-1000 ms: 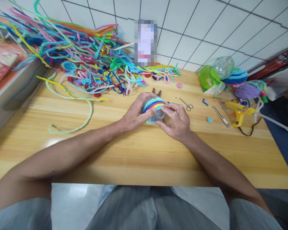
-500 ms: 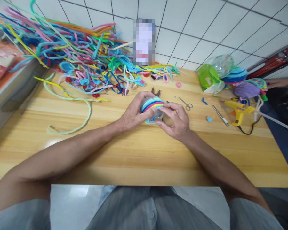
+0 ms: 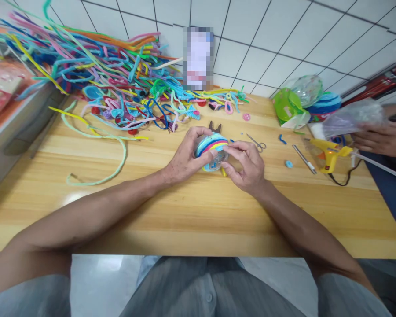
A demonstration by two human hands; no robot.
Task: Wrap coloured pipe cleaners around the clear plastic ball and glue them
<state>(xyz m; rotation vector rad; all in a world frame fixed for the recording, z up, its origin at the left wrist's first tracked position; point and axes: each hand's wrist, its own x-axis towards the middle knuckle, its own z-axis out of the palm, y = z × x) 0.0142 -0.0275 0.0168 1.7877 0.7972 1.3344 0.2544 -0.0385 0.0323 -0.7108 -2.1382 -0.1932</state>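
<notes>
At the frame's centre, the left hand clasps a clear plastic dome wrapped in blue, pink and yellow fuzzy stems; the right hand has fingertips at its right side, whether pinching I cannot tell. Newly appeared at right: a co-worker's hand with a translucent plastic bag.

Leaning at the tiled wall we see a pixelated phone, with a pile of pipe cleaners to its left and a box beyond. On our right the surface carries a green packet, scissors, and a thin silver tool just beside a yellow glue gun.
</notes>
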